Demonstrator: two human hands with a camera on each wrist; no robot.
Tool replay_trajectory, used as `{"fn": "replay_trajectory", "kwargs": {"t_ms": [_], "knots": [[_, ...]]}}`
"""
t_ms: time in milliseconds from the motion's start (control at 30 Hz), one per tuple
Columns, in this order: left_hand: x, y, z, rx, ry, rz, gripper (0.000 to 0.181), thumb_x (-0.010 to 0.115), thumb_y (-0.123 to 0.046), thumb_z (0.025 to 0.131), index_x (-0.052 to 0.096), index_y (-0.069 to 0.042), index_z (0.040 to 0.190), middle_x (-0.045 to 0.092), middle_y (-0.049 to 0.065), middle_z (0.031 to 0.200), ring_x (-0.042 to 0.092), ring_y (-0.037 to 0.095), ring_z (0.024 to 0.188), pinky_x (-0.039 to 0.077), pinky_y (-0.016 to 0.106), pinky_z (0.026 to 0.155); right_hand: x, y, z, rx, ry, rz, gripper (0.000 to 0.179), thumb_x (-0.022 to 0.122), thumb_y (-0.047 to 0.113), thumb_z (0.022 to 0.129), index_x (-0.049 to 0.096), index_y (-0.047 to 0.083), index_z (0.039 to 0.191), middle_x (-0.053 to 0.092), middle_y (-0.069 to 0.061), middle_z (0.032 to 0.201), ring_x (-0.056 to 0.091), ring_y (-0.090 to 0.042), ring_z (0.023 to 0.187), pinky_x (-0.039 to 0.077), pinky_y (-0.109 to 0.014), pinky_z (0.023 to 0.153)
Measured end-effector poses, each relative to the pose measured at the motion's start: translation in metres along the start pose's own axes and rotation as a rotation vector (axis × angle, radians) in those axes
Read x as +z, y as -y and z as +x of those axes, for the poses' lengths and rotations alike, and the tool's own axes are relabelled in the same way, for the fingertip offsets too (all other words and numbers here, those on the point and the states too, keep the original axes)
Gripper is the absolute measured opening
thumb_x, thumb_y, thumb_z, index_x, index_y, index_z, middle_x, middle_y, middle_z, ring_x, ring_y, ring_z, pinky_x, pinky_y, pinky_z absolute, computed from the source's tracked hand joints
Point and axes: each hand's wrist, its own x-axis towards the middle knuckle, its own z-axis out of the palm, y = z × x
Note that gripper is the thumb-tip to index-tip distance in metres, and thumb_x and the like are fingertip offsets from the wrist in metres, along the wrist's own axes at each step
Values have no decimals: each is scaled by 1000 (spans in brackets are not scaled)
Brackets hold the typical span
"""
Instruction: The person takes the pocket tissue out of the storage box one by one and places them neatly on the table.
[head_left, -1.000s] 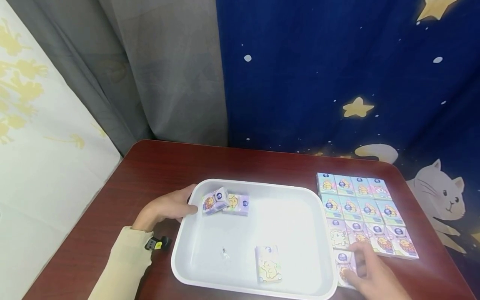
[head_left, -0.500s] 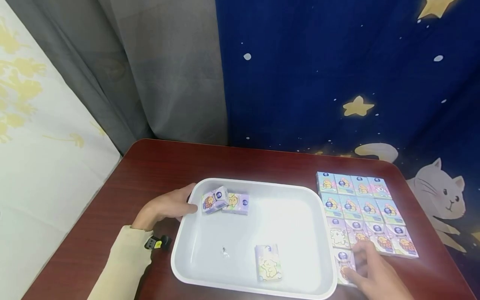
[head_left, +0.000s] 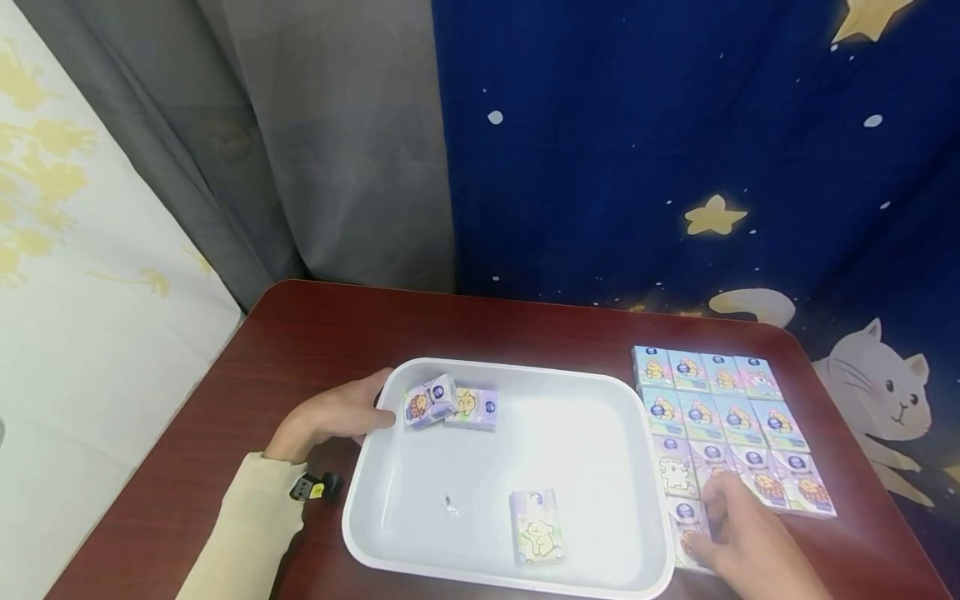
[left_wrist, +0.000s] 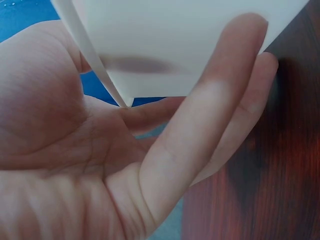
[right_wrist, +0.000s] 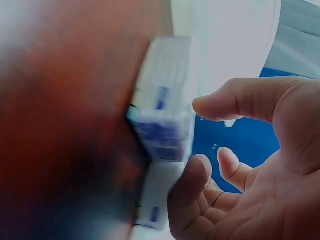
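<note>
My left hand (head_left: 341, 412) grips the left rim of a white plastic tray (head_left: 592, 467), thumb over the edge and fingers against the outer wall (left_wrist: 145, 30). Two small tissue packs with cartoon prints, one purple-white pack (head_left: 429, 404) overlapping another pack (head_left: 480, 410), lie in the tray's far left corner. A pale pack (head_left: 537, 529) lies near its front side. To the right of the tray, my right hand (head_left: 753, 537) touches a lilac tissue pack (head_left: 686, 518) that begins a front row. In the right wrist view its thumb (right_wrist: 215, 106) rests at that pack's face, with the fingers loosely bent.
Several tissue packs (head_left: 701, 412) lie edge to edge in rows at the table's right side, blue ones behind and lilac ones in front. A tiny clear scrap (head_left: 450, 505) sits on the tray floor. Curtains (head_left: 600, 167) hang behind the dark red table (head_left: 360, 317).
My right hand has shifted very slightly to the right while staying at the lilac pack. My left hand, the tray and the packs in it have not moved.
</note>
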Motion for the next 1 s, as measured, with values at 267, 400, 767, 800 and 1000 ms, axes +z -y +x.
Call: {"fn": "replay_trajectory", "kwargs": {"t_ms": [267, 400, 767, 800, 1000], "knots": [[0, 1, 0, -9, -7, 6, 79, 76, -9, 99, 31, -2, 163, 71, 19, 120, 80, 34, 92, 68, 53, 69, -18, 47, 0, -149, -149, -82, 58, 84, 17, 92, 49, 0, 135, 66, -7, 99, 64, -21, 85, 58, -37, 71], [0, 0, 0, -7, -4, 5, 79, 76, -8, 99, 31, -2, 163, 71, 19, 120, 80, 34, 92, 68, 53, 69, -21, 76, 1, -251, -196, -122, 51, 85, 14, 88, 54, 4, 128, 67, -5, 98, 61, -20, 83, 56, -38, 71], [0, 0, 0, -3, 1, 0, 78, 76, -8, 99, 31, -2, 163, 71, 20, 120, 80, 34, 92, 68, 54, 69, -11, 139, 7, -482, -101, -212, 43, 87, 14, 87, 59, 14, 119, 63, 0, 101, 55, -14, 78, 52, -33, 67], [0, 0, 0, -3, 1, 1, 78, 76, -9, 99, 31, -3, 163, 71, 20, 121, 80, 34, 93, 68, 54, 70, -9, 144, 7, -498, -88, -225, 42, 87, 14, 87, 60, 15, 119, 64, 0, 100, 55, -14, 77, 52, -33, 67], [-1, 1, 0, 5, 4, 8, 77, 76, -9, 100, 32, -3, 162, 71, 20, 121, 80, 35, 93, 68, 53, 70, 4, 169, 13, -525, 54, -295, 45, 91, 18, 87, 65, 14, 123, 68, 0, 105, 58, -15, 82, 55, -38, 71]]}}
